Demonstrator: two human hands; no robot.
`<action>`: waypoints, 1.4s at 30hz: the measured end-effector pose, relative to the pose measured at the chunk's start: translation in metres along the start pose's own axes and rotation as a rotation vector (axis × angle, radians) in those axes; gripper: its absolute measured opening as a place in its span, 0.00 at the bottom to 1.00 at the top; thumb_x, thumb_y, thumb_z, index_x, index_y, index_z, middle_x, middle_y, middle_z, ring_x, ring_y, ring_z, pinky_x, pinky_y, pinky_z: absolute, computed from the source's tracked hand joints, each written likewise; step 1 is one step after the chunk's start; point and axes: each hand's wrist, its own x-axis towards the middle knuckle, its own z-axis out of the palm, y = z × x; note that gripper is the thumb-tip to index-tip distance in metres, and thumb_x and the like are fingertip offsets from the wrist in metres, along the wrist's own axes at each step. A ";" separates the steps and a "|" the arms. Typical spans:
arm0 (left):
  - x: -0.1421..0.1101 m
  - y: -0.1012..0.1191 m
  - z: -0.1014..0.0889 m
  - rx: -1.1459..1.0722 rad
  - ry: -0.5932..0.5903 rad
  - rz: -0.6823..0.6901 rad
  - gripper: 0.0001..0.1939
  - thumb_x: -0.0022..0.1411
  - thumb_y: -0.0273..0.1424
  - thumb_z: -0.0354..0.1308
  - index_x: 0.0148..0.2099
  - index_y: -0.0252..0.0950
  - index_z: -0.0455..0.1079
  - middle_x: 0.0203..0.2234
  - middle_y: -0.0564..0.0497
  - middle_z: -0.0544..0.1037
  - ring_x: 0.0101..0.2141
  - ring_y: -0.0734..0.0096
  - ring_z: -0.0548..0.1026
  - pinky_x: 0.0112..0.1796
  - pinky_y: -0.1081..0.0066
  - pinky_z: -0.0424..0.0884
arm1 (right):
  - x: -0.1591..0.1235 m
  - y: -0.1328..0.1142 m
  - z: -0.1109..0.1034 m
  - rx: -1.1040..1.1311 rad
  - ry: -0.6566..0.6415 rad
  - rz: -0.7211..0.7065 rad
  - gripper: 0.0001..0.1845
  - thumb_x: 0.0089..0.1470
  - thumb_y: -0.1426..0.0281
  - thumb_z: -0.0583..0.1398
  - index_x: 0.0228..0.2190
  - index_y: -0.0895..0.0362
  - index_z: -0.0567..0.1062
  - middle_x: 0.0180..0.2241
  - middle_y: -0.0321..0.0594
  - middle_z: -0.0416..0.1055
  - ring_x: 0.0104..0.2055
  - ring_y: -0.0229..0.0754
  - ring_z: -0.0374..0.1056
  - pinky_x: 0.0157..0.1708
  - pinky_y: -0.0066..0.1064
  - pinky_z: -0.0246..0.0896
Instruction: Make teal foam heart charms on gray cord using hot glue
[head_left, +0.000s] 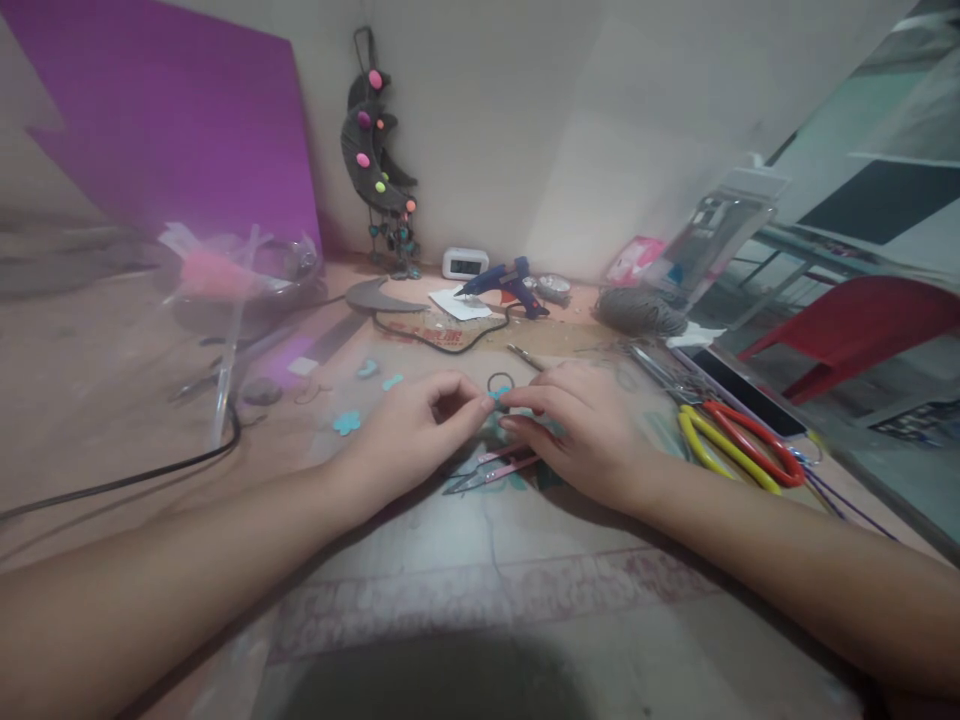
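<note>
A small teal piece [496,395] is pinched between the fingertips of my two hands, which meet above the covered tabletop. My left hand [420,425] has thumb and forefinger closed at its left side. From the right, the forefinger of my right hand [592,425] presses on it; its exact shape is largely hidden. Just behind the fingertips shows a thin dark ring [500,381]. Under my hands lie pink-handled thread snips [487,472], partly covered by my right hand. Left of my left hand are a teal flower-shaped cutout [346,423] and a smaller teal bow-shaped piece [392,381].
A blue glue gun [499,283] rests at the back by a white digital clock [465,264]. Grey yarn [641,311], red-and-yellow-handled scissors [739,445] and a phone [746,390] lie right. A decorated grey moon [375,150] hangs on the wall. A black cord [150,475] runs left.
</note>
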 end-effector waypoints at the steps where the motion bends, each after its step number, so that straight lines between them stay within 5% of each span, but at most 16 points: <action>1: 0.000 0.000 0.000 0.004 -0.001 0.005 0.13 0.64 0.36 0.54 0.30 0.35 0.70 0.25 0.55 0.74 0.30 0.71 0.70 0.32 0.74 0.64 | 0.000 0.000 0.000 0.007 0.002 0.005 0.08 0.61 0.68 0.59 0.37 0.59 0.76 0.29 0.41 0.73 0.32 0.42 0.65 0.32 0.34 0.56; 9: -0.001 -0.002 0.001 0.024 -0.009 0.042 0.12 0.64 0.35 0.54 0.31 0.35 0.70 0.26 0.55 0.74 0.30 0.71 0.71 0.33 0.73 0.64 | 0.003 -0.003 0.003 0.062 0.002 -0.009 0.07 0.61 0.73 0.57 0.32 0.60 0.75 0.26 0.40 0.73 0.30 0.41 0.64 0.32 0.33 0.55; 16: 0.002 -0.001 -0.001 -0.071 0.049 -0.057 0.13 0.63 0.37 0.55 0.29 0.35 0.68 0.24 0.55 0.71 0.28 0.71 0.68 0.31 0.73 0.62 | -0.002 -0.009 -0.006 0.245 -0.070 -0.312 0.08 0.62 0.74 0.54 0.32 0.60 0.72 0.24 0.38 0.70 0.27 0.39 0.60 0.28 0.31 0.54; 22: 0.004 -0.005 0.000 -0.165 0.085 -0.097 0.13 0.62 0.37 0.55 0.29 0.35 0.67 0.24 0.55 0.70 0.27 0.72 0.67 0.30 0.73 0.61 | -0.001 -0.016 -0.018 0.179 -0.111 -0.497 0.16 0.64 0.68 0.53 0.26 0.58 0.71 0.19 0.34 0.64 0.23 0.38 0.56 0.24 0.34 0.47; 25: 0.005 -0.005 -0.001 -0.170 0.086 -0.096 0.12 0.62 0.37 0.56 0.29 0.35 0.67 0.24 0.55 0.70 0.28 0.72 0.67 0.31 0.73 0.62 | -0.001 -0.015 -0.017 0.152 -0.117 -0.475 0.14 0.64 0.68 0.54 0.28 0.59 0.72 0.20 0.35 0.67 0.24 0.38 0.59 0.25 0.33 0.52; 29: 0.005 -0.005 -0.002 -0.155 0.085 -0.092 0.13 0.62 0.37 0.55 0.29 0.35 0.67 0.24 0.55 0.71 0.28 0.71 0.68 0.33 0.72 0.63 | -0.002 -0.012 -0.016 0.161 -0.052 -0.425 0.09 0.63 0.75 0.53 0.41 0.59 0.72 0.36 0.43 0.75 0.38 0.41 0.68 0.39 0.35 0.64; 32: 0.005 -0.005 -0.002 -0.154 0.091 -0.108 0.12 0.62 0.36 0.55 0.29 0.35 0.68 0.24 0.55 0.71 0.28 0.71 0.68 0.33 0.72 0.63 | -0.004 -0.009 -0.016 0.197 -0.076 -0.413 0.10 0.64 0.75 0.52 0.42 0.59 0.72 0.34 0.42 0.76 0.39 0.41 0.69 0.45 0.38 0.65; 38: 0.005 -0.006 -0.002 -0.155 0.084 -0.110 0.12 0.63 0.36 0.55 0.30 0.35 0.68 0.24 0.55 0.72 0.28 0.72 0.69 0.32 0.72 0.63 | -0.007 -0.005 -0.010 0.252 -0.065 -0.281 0.10 0.64 0.67 0.55 0.33 0.58 0.72 0.23 0.38 0.71 0.29 0.39 0.66 0.35 0.34 0.66; 42: 0.006 -0.007 -0.002 -0.146 0.086 -0.110 0.12 0.63 0.37 0.55 0.30 0.35 0.68 0.24 0.55 0.72 0.28 0.72 0.69 0.32 0.72 0.63 | -0.008 -0.005 -0.006 0.340 -0.012 -0.131 0.08 0.61 0.77 0.54 0.37 0.60 0.73 0.31 0.43 0.73 0.35 0.39 0.68 0.36 0.31 0.67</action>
